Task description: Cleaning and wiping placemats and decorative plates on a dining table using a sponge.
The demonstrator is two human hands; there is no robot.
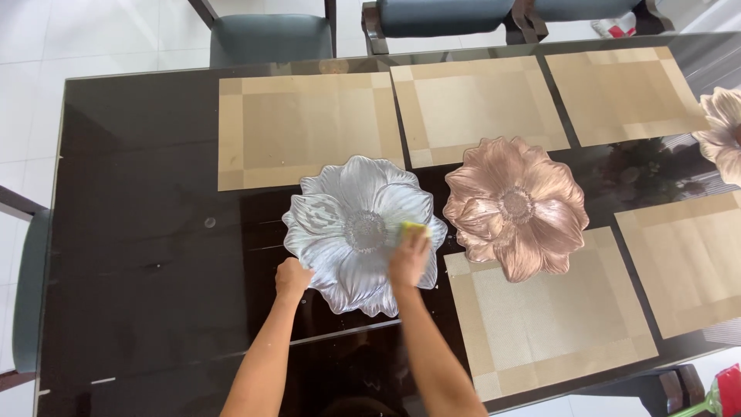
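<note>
I am looking at the silver flower-shaped dish (361,232), which is lying flat on the dark glass surface (147,255), just left of the copper flower-shaped dish (513,205). My right hand (409,259) is pressing a yellow sponge (414,228) onto the silver dish's right-hand petals, just right of its knobbly centre; the fingers are curling over the sponge and gripping it. My left hand (292,278) is clenching the silver dish's lower left rim, steadying it. So the dish is lying directly ahead of both hands, the right one over it and nearer the centre, the left one at the edge. The dish is roughly round, so I am seeing no clear long axis.

Beyond the silver dish, three tan placemats (309,127) are lining the far side of the surface, and another placemat (548,313) is sitting to the dish's right, partly under the copper one. Grey chairs (270,35) are standing past the far edge.
</note>
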